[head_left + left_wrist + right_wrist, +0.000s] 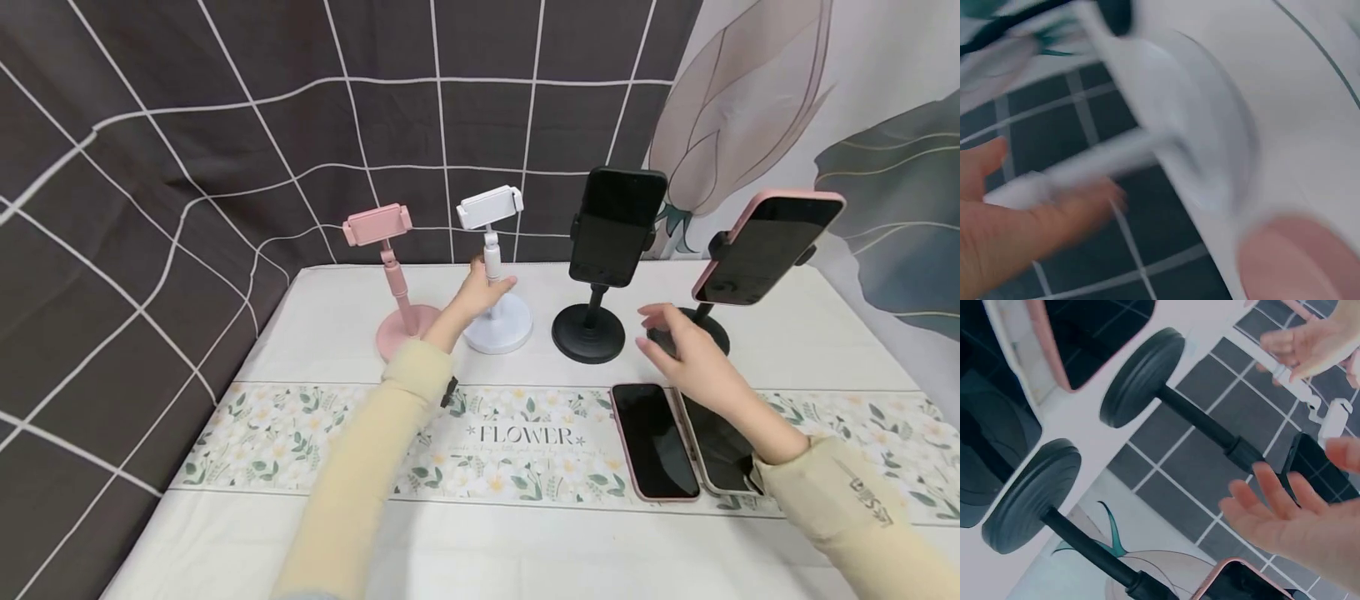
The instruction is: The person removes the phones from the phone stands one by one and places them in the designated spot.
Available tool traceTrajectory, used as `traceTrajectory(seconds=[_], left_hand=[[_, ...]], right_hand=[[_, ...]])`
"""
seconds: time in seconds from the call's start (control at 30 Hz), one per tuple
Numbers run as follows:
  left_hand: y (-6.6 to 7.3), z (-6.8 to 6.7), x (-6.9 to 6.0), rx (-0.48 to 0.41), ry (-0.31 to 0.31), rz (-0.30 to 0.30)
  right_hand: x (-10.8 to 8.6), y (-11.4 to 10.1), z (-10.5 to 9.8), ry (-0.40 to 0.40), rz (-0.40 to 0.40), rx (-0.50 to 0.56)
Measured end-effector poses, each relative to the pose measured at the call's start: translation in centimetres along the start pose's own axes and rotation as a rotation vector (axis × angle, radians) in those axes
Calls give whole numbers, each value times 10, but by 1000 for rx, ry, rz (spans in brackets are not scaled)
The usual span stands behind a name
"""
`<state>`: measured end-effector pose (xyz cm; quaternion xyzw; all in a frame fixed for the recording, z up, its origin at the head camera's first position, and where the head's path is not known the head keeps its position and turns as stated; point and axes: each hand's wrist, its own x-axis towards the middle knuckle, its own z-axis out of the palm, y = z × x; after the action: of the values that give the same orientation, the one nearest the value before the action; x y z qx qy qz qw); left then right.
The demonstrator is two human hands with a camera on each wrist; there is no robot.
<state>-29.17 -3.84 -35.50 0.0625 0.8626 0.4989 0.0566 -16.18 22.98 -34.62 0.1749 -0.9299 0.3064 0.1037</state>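
In the head view my left hand (pixel 480 292) is at the pole of a white phone stand (pixel 498 329). The pole passes between thumb and fingers, and the thumb sticks out to its right. Blur in the left wrist view hides how closely the fingers meet the white pole (pixel 1104 164). My right hand (pixel 693 362) hovers, fingers spread and holding nothing, in front of a black stand (pixel 712 333) bearing a pink-edged phone (pixel 768 250). Beneath its wrist, two phones lie side by side: one pink-edged phone (pixel 656 442) and another phone (pixel 716 446) partly covered by the arm.
A pink phone stand (pixel 401 292) with an unoccupied holder is left of the white one. Right of the white stand, another black stand (pixel 588 333) bears a dark phone (pixel 617 225). A floral runner (pixel 510 454) crosses the white table, and a dark checked cloth (pixel 375 108) hangs behind.
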Motion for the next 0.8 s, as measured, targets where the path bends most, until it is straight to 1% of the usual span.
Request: traceTrajectory(seconds=[0.03,0.07,0.1,0.13,0.17,0.23,0.3,0.33,0.37,0.43,0.5,0.57,0.63,0.73,0.8], left_hand=[[4,4,-6,-26,11,-51],[9,9,-12,-74,31,-92],[14,14,-20,-127,71,-118],[19,20,-27,-188,126,-129],[25,26,-34,-265,178,-123],[34,37,-43,-422,272,-76],[42,45,-47,-529,338,-6],[46,48,-47,-575,354,36],[50,50,-45,-603,352,81],[57,55,-40,-612,322,160],[65,59,-33,-589,283,230],[73,63,-24,-541,243,299],[81,68,-16,-493,230,356],[91,74,-8,-477,223,422],[95,78,-4,-481,234,450]], right_hand=[[1,-1,0,38,12,30],[3,-3,0,79,21,63],[5,-4,1,118,33,98],[8,-5,1,154,51,139],[11,-6,1,186,73,182],[19,-8,1,251,105,262],[29,-9,2,309,114,329],[34,-10,2,330,108,363],[40,-11,2,346,99,393],[50,-13,3,371,77,446],[60,-15,4,397,60,501],[68,-16,6,435,47,563],[77,-17,9,487,29,632],[87,-20,13,573,-8,713],[93,-23,17,636,-47,756]])
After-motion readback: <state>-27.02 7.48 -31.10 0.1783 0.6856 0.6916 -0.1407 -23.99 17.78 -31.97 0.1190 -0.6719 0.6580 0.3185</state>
